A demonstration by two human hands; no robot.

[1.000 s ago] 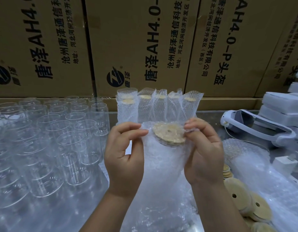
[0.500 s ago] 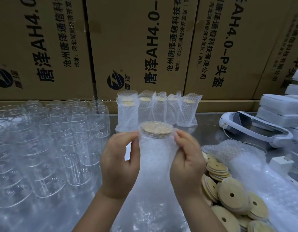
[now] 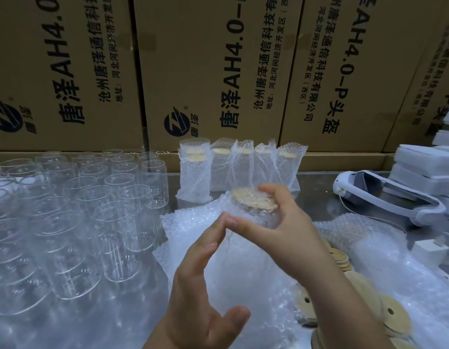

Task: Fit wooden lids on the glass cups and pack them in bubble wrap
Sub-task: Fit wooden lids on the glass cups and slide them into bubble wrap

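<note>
Left of the wrapped cups (image 3: 239, 170), bare glasses (image 3: 79, 210) crowd the tabletop (image 3: 316, 182); right of them a bare strip runs to the headset (image 3: 352, 187); behind stand boxes (image 3: 205, 71).

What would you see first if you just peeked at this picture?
Right in the middle, the right hand grips a bubble-wrapped cup with a wooden lid on top, and the left hand is open beside it. To the left stands a big crowd of bare glass cups. Behind everything rise tall cardboard boxes with big black writing.
</note>
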